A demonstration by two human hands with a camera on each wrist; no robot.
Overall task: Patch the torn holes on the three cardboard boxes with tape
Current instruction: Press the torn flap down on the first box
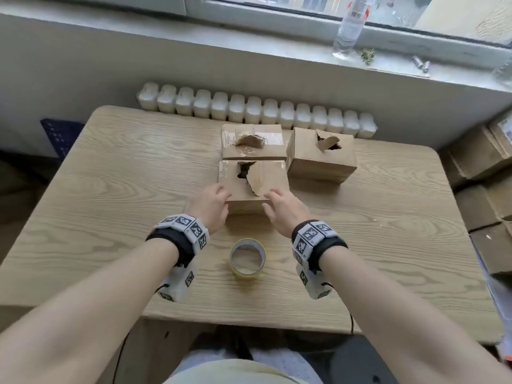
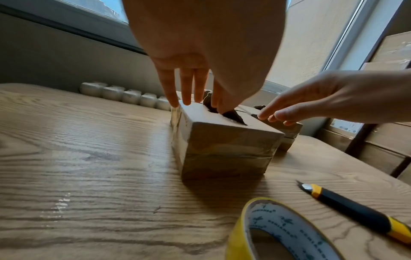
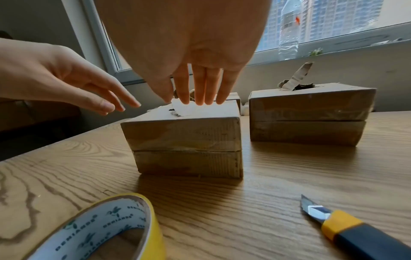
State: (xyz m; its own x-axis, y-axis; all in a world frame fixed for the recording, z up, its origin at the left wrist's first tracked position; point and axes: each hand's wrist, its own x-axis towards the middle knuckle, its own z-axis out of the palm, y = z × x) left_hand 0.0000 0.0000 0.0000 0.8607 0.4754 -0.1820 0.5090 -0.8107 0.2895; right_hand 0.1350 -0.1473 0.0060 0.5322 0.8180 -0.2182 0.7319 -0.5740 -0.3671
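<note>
Three cardboard boxes stand on the wooden table (image 1: pixel 110 189), each with a torn hole on top. The near box (image 1: pixel 253 187) has a jagged hole (image 1: pixel 245 173) and a loose flap. Behind it is a second box (image 1: pixel 253 142), and a third box (image 1: pixel 321 153) is at the right. My left hand (image 1: pixel 221 194) and right hand (image 1: pixel 273 198) hover with straight fingers over the near box's front top. Left fingertips (image 2: pixel 175 103) reach its far left edge. Right fingertips (image 3: pixel 200 100) hang by the torn flap. A yellow tape roll (image 1: pixel 247 257) lies between my wrists. A utility knife (image 3: pixel 355 234) lies to its right.
A white radiator (image 1: pixel 257 109) runs behind the table. The windowsill above holds a plastic bottle (image 1: pixel 350 26) and small batteries (image 1: pixel 421 63). More cardboard boxes (image 1: pixel 487 173) are stacked beyond the table's right edge. The knife blade (image 2: pixel 305 187) is extended.
</note>
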